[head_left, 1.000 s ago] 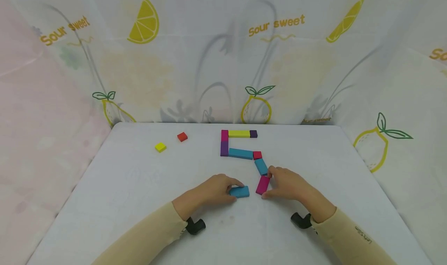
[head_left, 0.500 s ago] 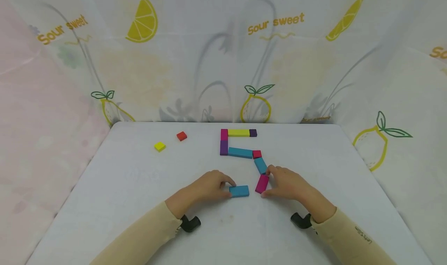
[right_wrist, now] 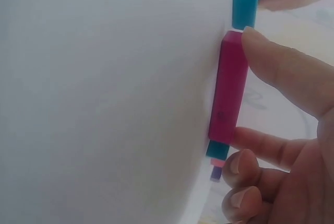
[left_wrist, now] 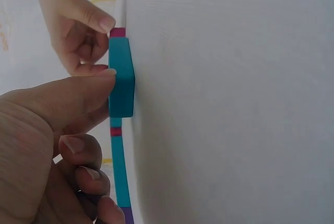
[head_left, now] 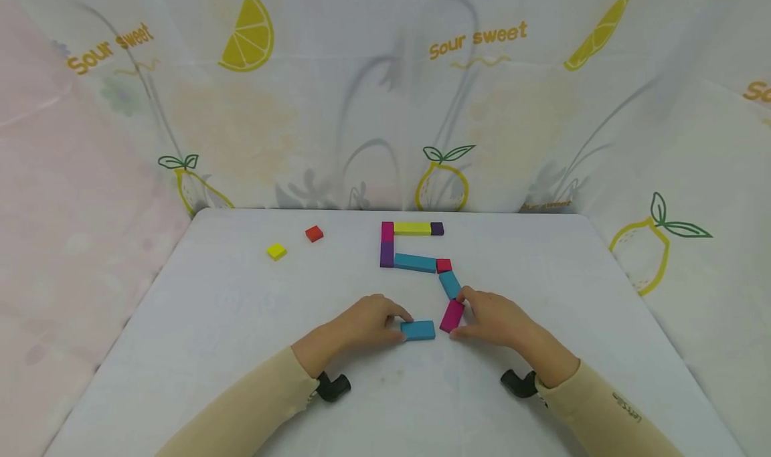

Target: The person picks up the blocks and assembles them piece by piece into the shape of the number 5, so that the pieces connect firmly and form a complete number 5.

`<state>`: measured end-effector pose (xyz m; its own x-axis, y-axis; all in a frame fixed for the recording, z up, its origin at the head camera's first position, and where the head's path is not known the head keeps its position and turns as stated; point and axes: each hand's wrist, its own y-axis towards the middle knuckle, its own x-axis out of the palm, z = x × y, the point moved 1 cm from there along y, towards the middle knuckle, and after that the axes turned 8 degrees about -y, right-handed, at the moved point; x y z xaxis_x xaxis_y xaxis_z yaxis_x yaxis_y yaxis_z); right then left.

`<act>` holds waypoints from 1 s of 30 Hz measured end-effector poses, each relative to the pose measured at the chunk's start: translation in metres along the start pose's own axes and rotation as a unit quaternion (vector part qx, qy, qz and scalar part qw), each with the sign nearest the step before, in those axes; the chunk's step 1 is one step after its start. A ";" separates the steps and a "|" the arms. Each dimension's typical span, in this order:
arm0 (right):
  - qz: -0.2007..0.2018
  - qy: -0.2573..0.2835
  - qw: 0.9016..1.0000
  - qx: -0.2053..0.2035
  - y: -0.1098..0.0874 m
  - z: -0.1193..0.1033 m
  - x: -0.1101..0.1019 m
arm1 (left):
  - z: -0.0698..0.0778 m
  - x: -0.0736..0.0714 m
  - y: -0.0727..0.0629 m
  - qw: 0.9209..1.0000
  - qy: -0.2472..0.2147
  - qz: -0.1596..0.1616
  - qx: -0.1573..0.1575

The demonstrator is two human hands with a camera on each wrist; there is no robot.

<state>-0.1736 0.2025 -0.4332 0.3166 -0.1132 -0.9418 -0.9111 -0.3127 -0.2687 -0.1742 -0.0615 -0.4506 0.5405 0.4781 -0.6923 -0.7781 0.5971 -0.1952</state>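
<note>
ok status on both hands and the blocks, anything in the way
Left hand pinching nearest blue block. Right hand holding magenta block by its ends. Narrow gap between those two blocks, no obstacle seen in it.

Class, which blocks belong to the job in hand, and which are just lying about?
In use:
near blue block, in left hand
near magenta block, in right hand
short blue block
red block
long blue block
purple block
far magenta block
yellow bar
dark block

Apparently loose:
small yellow block
orange block
</note>
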 end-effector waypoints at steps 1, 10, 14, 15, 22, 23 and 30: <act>0.000 0.000 1.000 0.000 0.000 0.000 0.000 | 0.000 0.000 0.001 1.000 0.001 0.000 0.002; -0.007 -0.004 1.000 0.003 0.002 -0.001 0.000 | 0.003 0.001 0.002 1.000 0.012 0.006 0.014; -0.008 -0.003 1.000 0.000 0.002 -0.002 0.000 | 0.005 0.001 0.002 1.000 0.012 0.010 0.022; -0.008 -0.003 1.000 -0.001 0.001 -0.002 -0.001 | 0.005 0.001 0.002 1.000 0.013 0.011 0.023; -0.014 0.005 1.000 0.005 0.000 -0.005 0.000 | 0.004 0.004 0.004 1.000 0.013 0.007 0.027; -0.015 0.005 1.000 0.005 0.000 -0.005 0.000 | 0.004 0.004 0.004 1.000 0.012 0.005 0.025; -0.011 0.004 1.000 0.003 0.000 -0.006 0.000 | 0.008 0.003 0.003 1.000 0.000 -0.003 0.012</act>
<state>-0.1724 0.1965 -0.4318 0.3393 -0.1128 -0.9339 -0.9053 -0.3090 -0.2916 -0.1724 -0.0530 -0.4478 0.5446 0.4754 -0.6910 -0.7677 0.6142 -0.1826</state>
